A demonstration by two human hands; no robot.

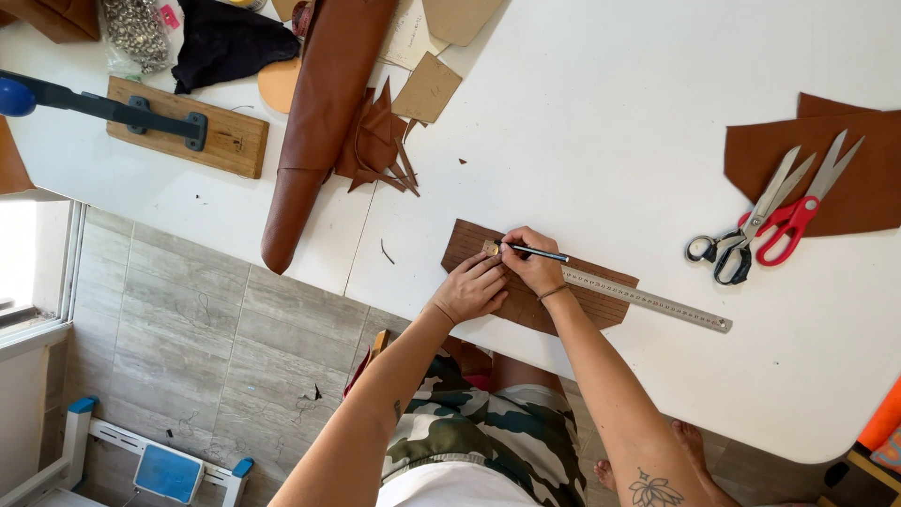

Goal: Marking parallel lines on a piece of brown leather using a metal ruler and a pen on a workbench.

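Observation:
A brown leather piece (601, 299) lies flat near the front edge of the white table (582, 122). A steel ruler (648, 301) lies across it, running out to the right. My left hand (469, 289) presses down on the ruler's left end and the leather. My right hand (531, 264) grips a thin dark pen (542, 253), its tip on the leather at the ruler's left end.
Two pairs of scissors, black-handled (741, 235) and red-handled (798, 211), lie on a brown leather sheet (863, 183) at right. A rolled leather hide (319, 122), leather scraps (375, 145), cardboard templates (427, 89) and a wooden block with a black lever (188, 127) sit at the far left.

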